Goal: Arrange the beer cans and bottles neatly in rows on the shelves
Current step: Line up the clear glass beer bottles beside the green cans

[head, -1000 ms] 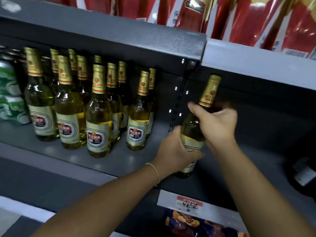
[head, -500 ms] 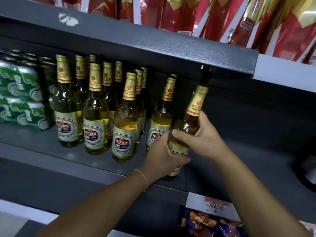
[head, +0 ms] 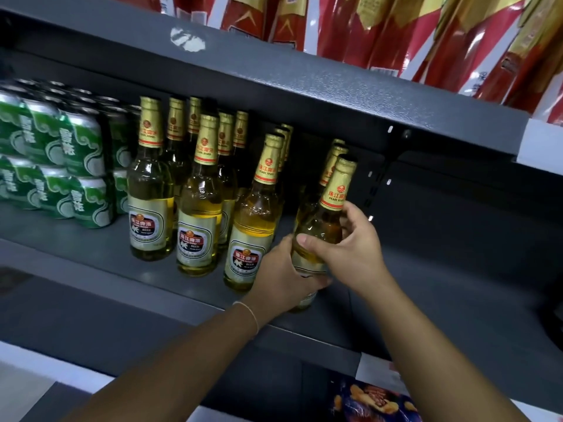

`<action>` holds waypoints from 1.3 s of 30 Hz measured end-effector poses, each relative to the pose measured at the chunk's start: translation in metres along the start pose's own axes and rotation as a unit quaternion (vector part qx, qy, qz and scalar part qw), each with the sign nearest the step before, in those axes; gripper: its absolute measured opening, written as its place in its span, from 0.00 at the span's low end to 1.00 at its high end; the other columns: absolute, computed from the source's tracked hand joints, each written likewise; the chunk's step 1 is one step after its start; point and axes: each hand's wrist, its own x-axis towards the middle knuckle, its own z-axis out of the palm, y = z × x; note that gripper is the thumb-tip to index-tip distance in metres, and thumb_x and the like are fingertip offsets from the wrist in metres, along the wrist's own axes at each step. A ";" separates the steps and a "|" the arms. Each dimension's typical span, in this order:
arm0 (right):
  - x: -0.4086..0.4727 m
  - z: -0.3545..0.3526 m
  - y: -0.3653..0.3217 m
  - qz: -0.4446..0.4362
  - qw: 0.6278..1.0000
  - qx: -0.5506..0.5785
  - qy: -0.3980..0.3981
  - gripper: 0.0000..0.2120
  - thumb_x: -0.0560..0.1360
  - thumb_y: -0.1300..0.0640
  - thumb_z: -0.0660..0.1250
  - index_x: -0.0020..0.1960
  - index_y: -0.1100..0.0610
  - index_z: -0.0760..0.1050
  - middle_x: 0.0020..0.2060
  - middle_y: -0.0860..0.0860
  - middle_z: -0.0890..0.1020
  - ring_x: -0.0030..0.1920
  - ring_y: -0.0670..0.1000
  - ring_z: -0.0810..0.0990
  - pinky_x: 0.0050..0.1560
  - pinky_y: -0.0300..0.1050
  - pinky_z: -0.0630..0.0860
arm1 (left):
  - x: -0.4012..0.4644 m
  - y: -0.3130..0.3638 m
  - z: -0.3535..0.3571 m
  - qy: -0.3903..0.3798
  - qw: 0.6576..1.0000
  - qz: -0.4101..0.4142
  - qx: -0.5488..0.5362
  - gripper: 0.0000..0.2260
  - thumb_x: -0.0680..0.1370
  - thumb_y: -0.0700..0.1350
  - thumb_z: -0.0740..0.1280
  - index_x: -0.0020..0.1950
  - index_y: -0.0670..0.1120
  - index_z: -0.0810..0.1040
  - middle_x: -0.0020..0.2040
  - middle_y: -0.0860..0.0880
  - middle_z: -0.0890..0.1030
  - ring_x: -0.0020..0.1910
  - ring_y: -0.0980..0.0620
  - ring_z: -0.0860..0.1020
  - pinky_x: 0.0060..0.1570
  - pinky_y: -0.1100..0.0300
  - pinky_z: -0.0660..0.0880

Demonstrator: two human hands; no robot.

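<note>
On dark shelf (head: 100, 248) (grey metal), bottles (head: 201, 202)

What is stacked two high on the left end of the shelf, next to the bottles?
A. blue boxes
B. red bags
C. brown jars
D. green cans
D: green cans sit in two layers on the shelf, left of the beer bottles standing in rows.
</note>
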 end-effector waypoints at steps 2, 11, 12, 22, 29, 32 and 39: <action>0.002 0.003 0.000 0.003 1.000 0.001 -0.001 0.31 0.63 0.56 0.83 0.62 0.48 0.75 0.50 0.44 0.84 0.52 0.43 0.83 0.55 0.51 0.82 | -0.002 -0.001 -0.002 -0.008 1.000 -0.011 -0.014 0.31 0.62 0.57 0.79 0.61 0.55 0.71 0.52 0.59 0.80 0.51 0.65 0.78 0.51 0.66 0.78; 0.006 0.006 0.011 0.005 1.000 0.010 -0.001 0.31 0.63 0.49 0.82 0.63 0.46 0.75 0.54 0.45 0.83 0.54 0.45 0.83 0.57 0.52 0.81 | -0.025 -0.032 0.001 -0.018 0.996 -0.040 0.080 0.27 0.65 0.53 0.78 0.60 0.52 0.74 0.54 0.57 0.81 0.53 0.60 0.78 0.54 0.65 0.76; 0.007 0.007 0.014 0.004 1.000 -0.006 0.006 0.33 0.61 0.43 0.81 0.63 0.43 0.74 0.56 0.44 0.82 0.56 0.46 0.82 0.58 0.52 0.81 | -0.025 -0.033 0.001 -0.014 0.995 -0.044 0.091 0.27 0.65 0.54 0.78 0.60 0.52 0.74 0.54 0.57 0.81 0.53 0.59 0.78 0.54 0.64 0.76; -0.004 0.013 0.028 0.024 0.998 0.060 0.020 0.38 0.63 0.45 0.81 0.69 0.49 0.71 0.62 0.47 0.79 0.55 0.38 0.81 0.55 0.36 0.79 | -0.025 -0.035 0.002 0.003 0.995 -0.046 0.087 0.23 0.68 0.48 0.77 0.59 0.51 0.73 0.53 0.55 0.80 0.53 0.59 0.77 0.52 0.69 0.72; -0.043 0.020 0.077 0.067 0.987 0.147 0.002 0.30 0.68 0.59 0.76 0.68 0.56 0.72 0.57 0.47 0.84 0.60 0.48 0.82 0.60 0.44 0.79 | -0.027 -0.040 0.003 -0.006 0.997 -0.030 0.072 0.23 0.69 0.48 0.76 0.61 0.53 0.72 0.54 0.57 0.79 0.53 0.61 0.77 0.54 0.70 0.74; -0.048 0.026 0.091 0.081 0.986 0.143 -0.008 0.24 0.72 0.65 0.74 0.66 0.57 0.74 0.56 0.47 0.85 0.58 0.46 0.82 0.60 0.43 0.79 | -0.027 -0.042 0.004 0.005 0.996 -0.031 0.078 0.24 0.68 0.49 0.76 0.62 0.53 0.72 0.55 0.56 0.79 0.55 0.59 0.76 0.58 0.62 0.75; -0.049 0.035 0.098 0.084 0.981 0.176 0.019 0.22 0.72 0.70 0.72 0.64 0.58 0.76 0.52 0.46 0.86 0.55 0.45 0.84 0.51 0.35 0.79 | -0.028 -0.044 0.004 0.004 0.997 -0.024 0.075 0.25 0.70 0.47 0.74 0.64 0.52 0.71 0.57 0.55 0.78 0.58 0.58 0.75 0.61 0.60 0.73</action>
